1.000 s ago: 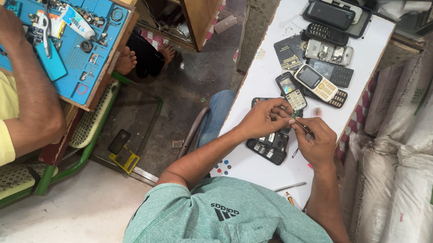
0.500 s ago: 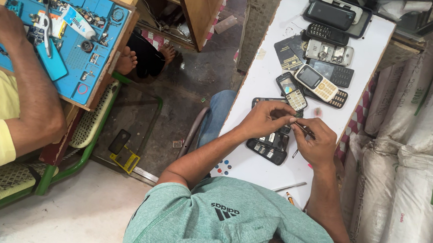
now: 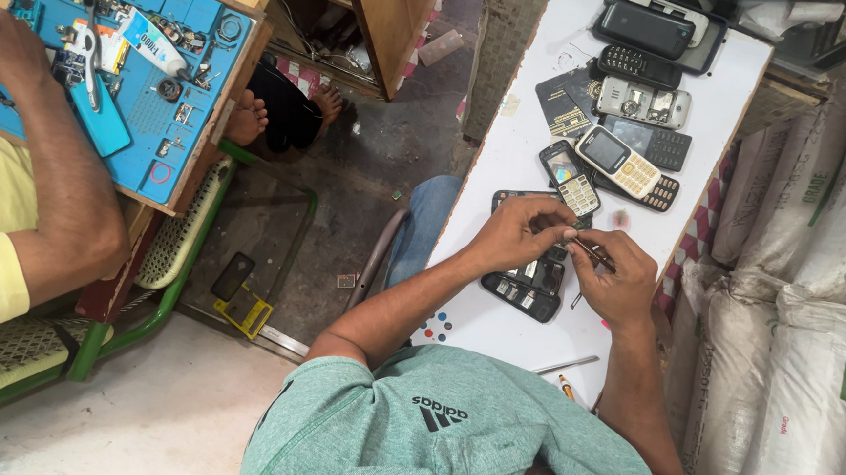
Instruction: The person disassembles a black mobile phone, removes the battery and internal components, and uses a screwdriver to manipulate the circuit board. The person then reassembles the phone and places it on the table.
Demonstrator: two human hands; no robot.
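Head view: left hand (image 3: pixel 516 235) and right hand (image 3: pixel 621 279) close together over an opened dark phone (image 3: pixel 528 283) lying on a white table (image 3: pixel 506 155). Right hand pinches a thin tool (image 3: pixel 593 253); left hand's grip cannot be told. More phones (image 3: pixel 623 162) sit farther up the table. Stacked sacks (image 3: pixel 801 290) beside the table. Co-worker's arm (image 3: pixel 45 175) rests at a blue work mat (image 3: pixel 157 104). Concrete floor (image 3: pixel 347 194) between.

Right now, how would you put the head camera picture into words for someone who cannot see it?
Seen from above, a person's left hand and right hand meet over an opened black phone on a white table, the right hand holding a thin tool. More phones lie further along the table; another person sits at a blue work mat.
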